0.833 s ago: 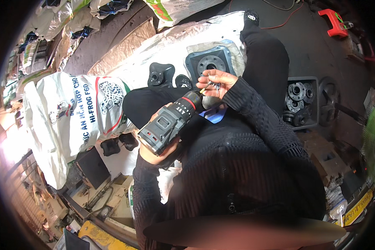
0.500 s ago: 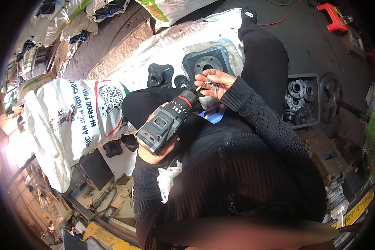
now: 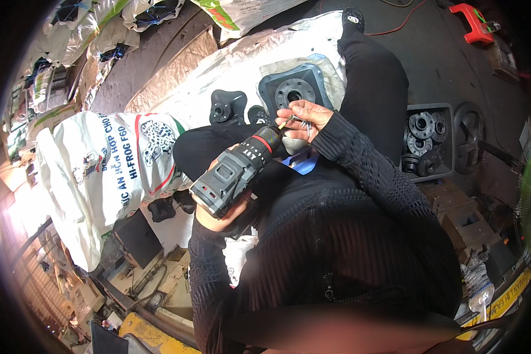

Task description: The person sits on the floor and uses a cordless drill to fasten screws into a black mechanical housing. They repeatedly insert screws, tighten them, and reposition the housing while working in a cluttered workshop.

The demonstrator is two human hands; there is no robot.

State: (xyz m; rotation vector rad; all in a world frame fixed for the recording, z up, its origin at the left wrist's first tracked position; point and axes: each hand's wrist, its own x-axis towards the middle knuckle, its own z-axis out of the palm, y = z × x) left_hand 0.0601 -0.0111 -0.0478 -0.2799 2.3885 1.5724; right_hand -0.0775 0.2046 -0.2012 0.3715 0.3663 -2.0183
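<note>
My left hand [image 3: 221, 217] grips the handle of a black and grey cordless drill [image 3: 236, 171] with a red ring near its chuck, pointing up and right. My right hand [image 3: 302, 115] is at the drill's tip, pinching a small yellowish screw [image 3: 287, 122] with a few more held in its fingers. Just beyond the hands a dark square plastic part with a round metal flange [image 3: 294, 89] lies on a white sack sheet. A smaller black part [image 3: 226, 106] lies to its left. I sit cross-legged in black clothes.
A printed white sack [image 3: 109, 171] bulges at the left. A grey tray of black round flanged parts [image 3: 425, 138] sits at the right on the dark floor. Cardboard boxes [image 3: 460, 218] are lower right, a red tool [image 3: 475, 15] and orange cable at top right.
The drill and both hands have stayed close together; my right hand shifted slightly at the drill tip, fingers adjusting the screw.
</note>
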